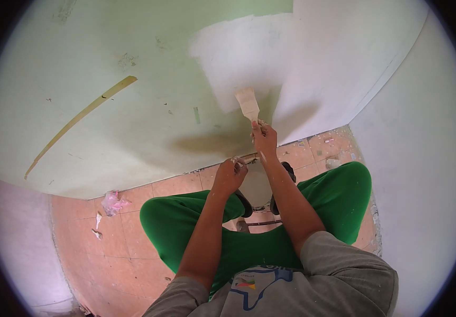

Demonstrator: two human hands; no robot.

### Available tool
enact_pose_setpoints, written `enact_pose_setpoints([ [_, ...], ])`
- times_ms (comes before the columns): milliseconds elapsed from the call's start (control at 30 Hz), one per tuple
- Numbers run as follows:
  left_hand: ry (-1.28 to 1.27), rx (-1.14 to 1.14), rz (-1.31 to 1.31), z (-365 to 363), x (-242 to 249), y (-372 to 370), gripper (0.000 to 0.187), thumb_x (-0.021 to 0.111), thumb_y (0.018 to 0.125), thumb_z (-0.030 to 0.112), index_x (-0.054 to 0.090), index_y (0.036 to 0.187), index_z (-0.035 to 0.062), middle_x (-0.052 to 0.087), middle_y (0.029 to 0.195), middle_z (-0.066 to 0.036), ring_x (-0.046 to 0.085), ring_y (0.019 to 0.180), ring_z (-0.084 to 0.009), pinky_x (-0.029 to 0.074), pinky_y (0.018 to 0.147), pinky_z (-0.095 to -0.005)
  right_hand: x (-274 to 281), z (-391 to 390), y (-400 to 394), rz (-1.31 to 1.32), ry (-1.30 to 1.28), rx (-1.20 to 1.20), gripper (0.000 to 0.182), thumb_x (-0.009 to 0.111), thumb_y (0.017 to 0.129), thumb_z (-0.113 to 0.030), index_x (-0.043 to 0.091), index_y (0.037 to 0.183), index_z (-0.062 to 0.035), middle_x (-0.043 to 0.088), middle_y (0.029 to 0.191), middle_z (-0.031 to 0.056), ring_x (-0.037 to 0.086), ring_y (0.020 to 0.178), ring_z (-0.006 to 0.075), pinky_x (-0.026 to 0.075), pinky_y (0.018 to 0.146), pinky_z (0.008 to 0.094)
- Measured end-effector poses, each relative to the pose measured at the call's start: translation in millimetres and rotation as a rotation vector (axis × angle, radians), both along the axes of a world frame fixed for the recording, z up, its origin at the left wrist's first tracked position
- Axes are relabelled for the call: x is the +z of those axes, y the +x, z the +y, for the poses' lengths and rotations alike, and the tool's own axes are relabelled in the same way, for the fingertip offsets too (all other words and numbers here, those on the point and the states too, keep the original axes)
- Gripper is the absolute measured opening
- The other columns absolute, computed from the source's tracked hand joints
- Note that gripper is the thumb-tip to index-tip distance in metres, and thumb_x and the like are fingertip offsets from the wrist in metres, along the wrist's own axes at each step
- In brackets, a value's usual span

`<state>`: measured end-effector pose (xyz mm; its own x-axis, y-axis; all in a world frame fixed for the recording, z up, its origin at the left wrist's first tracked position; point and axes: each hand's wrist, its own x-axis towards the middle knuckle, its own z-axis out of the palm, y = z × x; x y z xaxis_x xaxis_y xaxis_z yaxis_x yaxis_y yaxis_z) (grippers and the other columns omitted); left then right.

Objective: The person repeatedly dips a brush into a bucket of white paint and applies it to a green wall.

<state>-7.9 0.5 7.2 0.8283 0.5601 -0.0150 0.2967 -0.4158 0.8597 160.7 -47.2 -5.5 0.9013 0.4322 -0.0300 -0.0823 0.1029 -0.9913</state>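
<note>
My right hand [264, 138] is closed around the handle of a flat paintbrush [248, 104], coated in whitish paint. Its bristle end meets the wall at the lower edge of a fresh white patch [243, 53]. Between my feet stands a bucket [255, 185], pale inside, with a stained rim. At its upper left edge is my left hand [230, 175], fingers curled and apparently gripping the rim; the fingertips are partly hidden. Paint smears mark both hands.
The wall ahead is faded green [148, 121], with a strip of tape [82, 116]. A white wall [418, 137] closes the right side. On the tiled floor [132, 240] lie a pink plastic bag [113, 204], two small paint-stained pieces [98, 226] and scraps. A stool part [242, 226] shows beneath me.
</note>
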Motion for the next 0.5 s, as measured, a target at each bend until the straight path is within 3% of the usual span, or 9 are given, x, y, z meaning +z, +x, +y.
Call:
enact_pose_setpoints([
  [67,0.042,0.001,0.017,0,-2,-2,0.024,0.068,0.087,0.016,0.069,0.102,-0.0023,0.067,0.074,-0.013,0.064,0.065,-0.0191,0.052,0.066,-0.0325,1,1,-1,0.073,-0.027,-0.019,0.034,0.068,0.098,-0.031,0.07,0.112,0.0008,0.062,0.069,0.0003,0.053,0.06,0.0064,0.042,0.056,0.025],
  [167,0.025,0.0,0.021,0,2,-5,0.024,0.069,0.085,0.018,0.068,0.101,-0.0014,0.066,0.078,-0.017,0.066,0.07,-0.0269,0.053,0.069,-0.0373,-8,2,0,0.072,-0.025,-0.054,0.036,0.069,0.097,-0.03,0.071,0.113,0.0014,0.064,0.069,0.0024,0.058,0.059,0.0093,0.045,0.056,0.0268],
  [400,0.046,0.009,0.017,-4,10,-5,0.023,0.069,0.085,0.017,0.067,0.099,-0.0013,0.066,0.077,-0.017,0.066,0.07,-0.027,0.053,0.068,-0.0368,-32,-2,3,0.015,-0.205,-0.102,0.04,0.071,0.093,-0.032,0.071,0.115,0.0023,0.07,0.072,0.0114,0.067,0.064,0.0159,0.05,0.063,0.0311],
  [467,0.049,-0.006,0.017,-5,11,-4,0.023,0.07,0.085,0.017,0.067,0.099,-0.0012,0.066,0.077,-0.017,0.066,0.07,-0.0266,0.053,0.068,-0.0368,-33,-3,3,0.045,-0.19,-0.108,0.033,0.072,0.095,-0.024,0.068,0.114,0.0027,0.06,0.068,0.0006,0.053,0.055,0.007,0.04,0.047,0.0237],
  [500,0.052,-0.01,0.015,-5,10,-3,0.023,0.07,0.085,0.017,0.067,0.099,-0.0012,0.066,0.077,-0.017,0.066,0.07,-0.0266,0.053,0.068,-0.0368,-32,-4,3,0.044,-0.188,-0.112,0.033,0.072,0.095,-0.024,0.068,0.114,0.0027,0.06,0.068,0.0006,0.053,0.055,0.007,0.04,0.047,0.0237],
])
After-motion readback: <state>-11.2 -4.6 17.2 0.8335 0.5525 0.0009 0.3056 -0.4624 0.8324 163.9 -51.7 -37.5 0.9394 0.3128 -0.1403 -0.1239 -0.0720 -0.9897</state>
